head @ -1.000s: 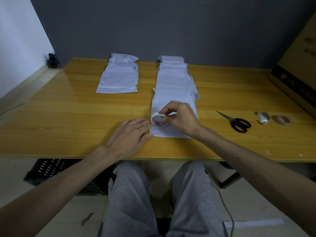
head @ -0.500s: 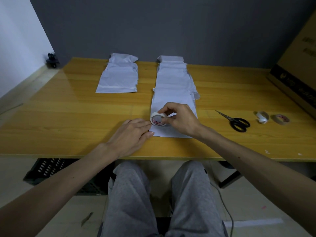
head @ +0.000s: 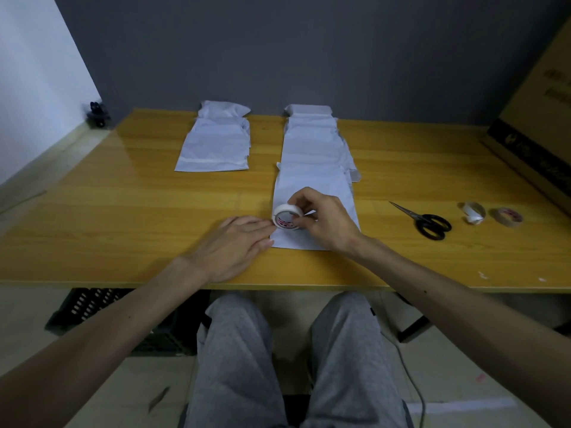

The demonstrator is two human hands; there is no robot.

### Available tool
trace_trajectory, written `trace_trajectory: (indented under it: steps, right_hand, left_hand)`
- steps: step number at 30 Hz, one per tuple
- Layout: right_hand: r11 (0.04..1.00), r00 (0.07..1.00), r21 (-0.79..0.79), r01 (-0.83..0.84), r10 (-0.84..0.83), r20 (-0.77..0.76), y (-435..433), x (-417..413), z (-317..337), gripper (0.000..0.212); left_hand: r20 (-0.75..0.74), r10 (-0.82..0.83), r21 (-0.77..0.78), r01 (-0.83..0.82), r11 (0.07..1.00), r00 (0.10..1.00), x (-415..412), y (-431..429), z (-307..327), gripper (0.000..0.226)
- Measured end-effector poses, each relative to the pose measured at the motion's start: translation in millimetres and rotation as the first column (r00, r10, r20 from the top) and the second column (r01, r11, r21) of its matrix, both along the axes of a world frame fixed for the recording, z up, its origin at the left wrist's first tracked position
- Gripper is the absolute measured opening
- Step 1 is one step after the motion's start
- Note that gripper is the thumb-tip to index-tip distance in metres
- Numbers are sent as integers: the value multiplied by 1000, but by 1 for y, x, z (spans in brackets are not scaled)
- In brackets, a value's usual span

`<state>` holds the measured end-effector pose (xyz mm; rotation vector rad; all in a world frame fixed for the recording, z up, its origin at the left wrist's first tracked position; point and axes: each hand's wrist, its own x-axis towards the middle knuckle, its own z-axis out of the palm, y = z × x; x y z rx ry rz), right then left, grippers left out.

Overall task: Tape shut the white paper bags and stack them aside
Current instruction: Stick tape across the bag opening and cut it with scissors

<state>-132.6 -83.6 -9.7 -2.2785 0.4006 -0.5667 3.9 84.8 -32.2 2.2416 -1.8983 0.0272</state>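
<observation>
The right hand (head: 327,222) pinches a tape roll (head: 286,216), its red label too small to read, standing on a white paper bag (head: 312,186) at the wooden table's (head: 123,211) front edge. The left hand (head: 234,242) lies flat with straight fingers, fingertips at the bag's left edge. A grey wall (head: 309,50) rises behind. The lettering on the cardboard box (head: 537,125) at the right edge is blurred.

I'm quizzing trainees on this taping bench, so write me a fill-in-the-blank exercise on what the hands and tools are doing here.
1. The right hand grips a roll of ____ over the nearest white bag.
2. The left hand lies flat, fingertips at that bag's ____ edge.
3. The black-handled ____ lie on the table, to the right of that bag.
Missing words: tape; left; scissors.
</observation>
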Motion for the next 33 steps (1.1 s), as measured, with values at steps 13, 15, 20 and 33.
trace_trajectory:
  steps: [13,15,20,33]
  right_hand:
    - [1000,999,-11,26,-26,26,1,1,-2,32]
    - [999,999,-36,24,-23,43,0,1,-2,25]
    - [998,998,-55,-6,9,62,0,0,-1,18]
    - [972,996,-219,-85,81,-23,-7,1,2,24]
  left_hand:
    - [-118,26,39,-22,999,993,-12,-3,3,49]
    - [-89,22,50,-18,999,996,-12,-3,3,52]
    - [4,16,57,-16,998,1000,-11,-5,4,83]
    - [87,35,193,-51,980,996,-10,-10,15,52]
